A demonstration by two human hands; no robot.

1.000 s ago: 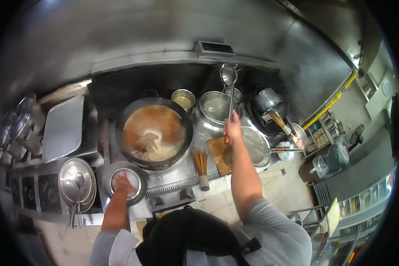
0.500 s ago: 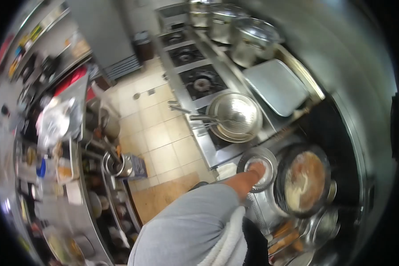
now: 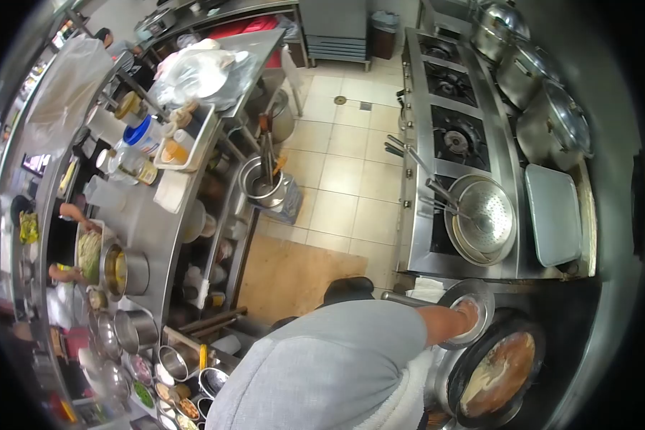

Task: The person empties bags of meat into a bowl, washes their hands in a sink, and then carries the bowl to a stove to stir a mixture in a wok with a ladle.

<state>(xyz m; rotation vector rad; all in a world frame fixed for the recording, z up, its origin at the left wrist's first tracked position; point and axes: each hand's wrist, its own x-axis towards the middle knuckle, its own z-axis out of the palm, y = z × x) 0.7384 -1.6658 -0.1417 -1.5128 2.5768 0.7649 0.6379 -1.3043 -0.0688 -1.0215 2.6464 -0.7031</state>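
My left arm, in a grey sleeve (image 3: 337, 344), reaches to the right across the counter. The fingers of my left hand (image 3: 467, 314) are inside a round metal bowl with a wide rim (image 3: 486, 295) and cannot be made out. Close beside this bowl sits a large dark wok (image 3: 453, 383). In it is a reddish-brown liquid with a pale cream-coloured patch (image 3: 505, 373). A folded white cloth (image 3: 428, 288) lies just behind the bowl. My right hand is out of view.
Beyond the bowl, a perforated strainer (image 3: 486, 211) rests over a burner, its handle pointing left. Farther right are a metal tray (image 3: 552, 215) and several tall pots (image 3: 552, 129). At left, a steel worktable (image 3: 140, 229) holds containers; a co-worker's hands (image 3: 68, 272) are behind it.
The view has swung left, so more of the worktable and the co-worker's hands show. My left hand stays at the metal bowl. The wok remains beside it.
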